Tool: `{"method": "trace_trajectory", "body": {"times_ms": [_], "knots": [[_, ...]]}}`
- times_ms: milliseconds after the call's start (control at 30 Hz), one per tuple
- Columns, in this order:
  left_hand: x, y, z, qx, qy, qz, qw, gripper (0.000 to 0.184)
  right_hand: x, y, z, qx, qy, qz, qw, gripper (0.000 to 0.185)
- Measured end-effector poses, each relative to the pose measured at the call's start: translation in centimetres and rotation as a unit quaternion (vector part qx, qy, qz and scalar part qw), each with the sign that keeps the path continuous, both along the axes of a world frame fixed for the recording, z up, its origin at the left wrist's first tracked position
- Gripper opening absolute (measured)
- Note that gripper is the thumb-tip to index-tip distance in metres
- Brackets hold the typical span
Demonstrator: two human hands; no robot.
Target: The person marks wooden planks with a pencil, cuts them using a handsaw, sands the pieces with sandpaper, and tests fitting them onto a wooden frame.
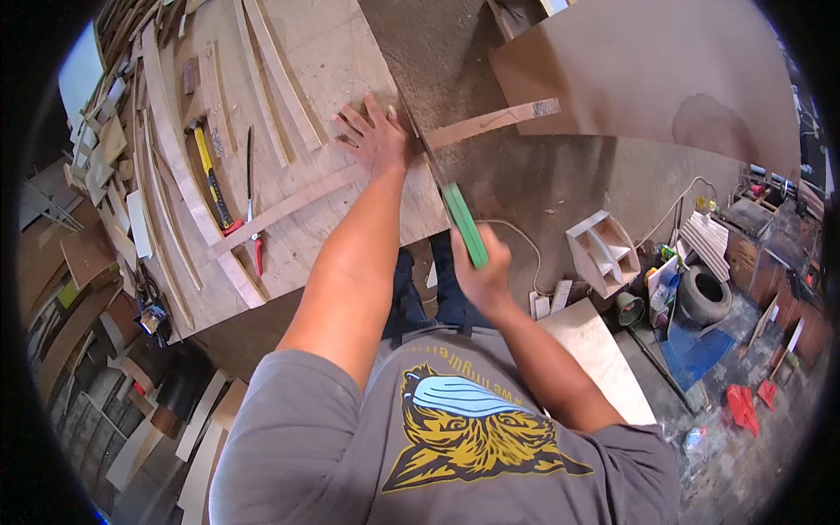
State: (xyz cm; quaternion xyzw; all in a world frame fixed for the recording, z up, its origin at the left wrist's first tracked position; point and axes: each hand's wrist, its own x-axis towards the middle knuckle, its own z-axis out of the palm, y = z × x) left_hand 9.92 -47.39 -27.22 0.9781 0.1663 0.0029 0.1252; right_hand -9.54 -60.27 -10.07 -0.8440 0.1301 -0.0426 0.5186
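Note:
My left hand (378, 138) lies flat with fingers spread near the right edge of the wooden table, pressing on a long wooden strip (293, 206). The strip runs under the hand, and its far end sticks out past the table edge over the floor. My right hand (483, 269) is wrapped round the green handle of a handsaw (466, 226). The saw's thin blade points away from me along the table edge, where it meets the strip. Whether the blade has cut into the wood cannot be made out.
On the table (350, 236) lie several wooden strips, a yellow-and-black hammer (207, 171) and red-handled pliers (256, 249). Scrap wood (105, 157) is piled at the left. A brown panel (639, 79), a small wooden shelf box (604, 254) and a tire (704, 293) are at the right.

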Motion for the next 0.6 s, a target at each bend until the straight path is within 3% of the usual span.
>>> {"method": "trace_trajectory", "body": {"times_ms": [33, 100, 300, 333, 367, 433, 500, 600], "knots": [[-1.1, 0.0, -0.1, -0.013, 0.007, -0.002, 1.0, 0.062, 1.4, -0.1, -2.2, -0.071, -0.005, 0.032, 0.997, 0.014], [-1.1, 0.0, 0.1, -0.018, 0.005, -0.002, 1.0, 0.061, 3.8, 1.3, -1.1, -0.01, 0.051, 0.008, 0.999, 0.014], [-0.3, -0.1, -0.8, 0.035, -0.039, -0.006, 0.999, 0.062, -0.2, 0.4, 0.7, 0.007, -0.001, -0.015, 1.0, 0.019], [-1.2, -0.1, -1.0, 0.04, -0.048, -0.009, 0.998, 0.062, 1.2, 0.6, -0.7, -0.012, 0.017, -0.005, 1.0, 0.019], [-2.3, -0.2, -1.0, 0.035, -0.04, -0.008, 0.999, 0.062, 3.4, 0.9, -2.0, -0.015, 0.109, -0.009, 0.994, 0.021], [-1.3, -0.4, -0.2, 0.028, -0.048, -0.009, 0.998, 0.062, 3.7, 0.7, -4.5, -0.021, 0.135, -0.025, 0.99, 0.024], [0.1, -0.5, 1.7, -0.009, 0.009, -0.008, 1.0, 0.063, -1.0, 0.2, -2.3, -0.037, 0.046, -0.016, 0.998, 0.022], [-1.8, -0.5, 2.2, -0.018, 0.054, -0.005, 0.998, 0.063, -4.6, -1.3, 1.3, -0.012, 0.069, -0.03, 0.997, 0.018]]}}
